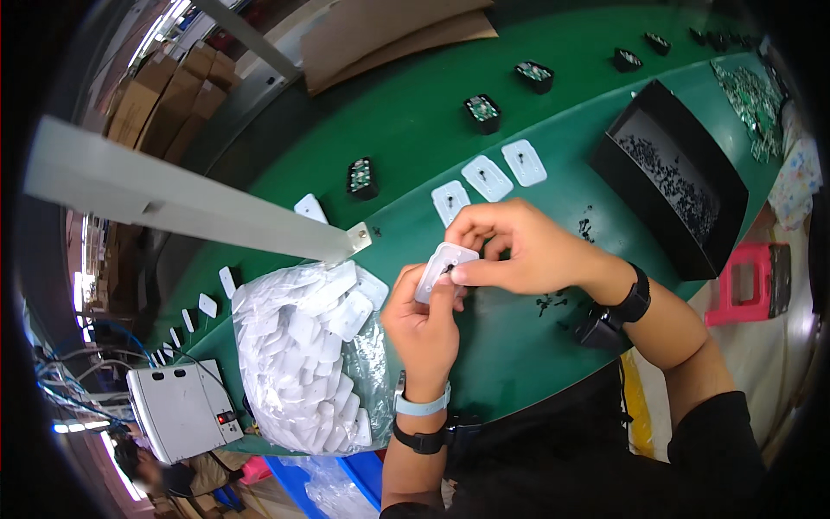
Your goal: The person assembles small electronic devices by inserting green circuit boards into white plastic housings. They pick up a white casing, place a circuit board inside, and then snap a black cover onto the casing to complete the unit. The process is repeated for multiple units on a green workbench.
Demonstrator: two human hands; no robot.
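Observation:
My left hand (pixel 425 333) grips a white plastic cover (pixel 441 257) by its lower end, the thumb lying along its face. My right hand (pixel 532 251) is closed at the same cover, thumb tip on a small black part (pixel 450 269) at its middle; the fingertips partly hide that part. Just beyond the hands, three white covers (pixel 488 178) lie in a row on the green table (pixel 553 363), each with a black part at its centre. Loose small black parts (pixel 551 303) lie under and beside my right wrist.
A clear bag of white covers (pixel 298 355) sits left of my hands. A black box (pixel 674 173) of small black parts stands at the right. Black housings with circuit boards (pixel 361 178) line the green belt beyond. A metal post (pixel 190 195) reaches across the left side.

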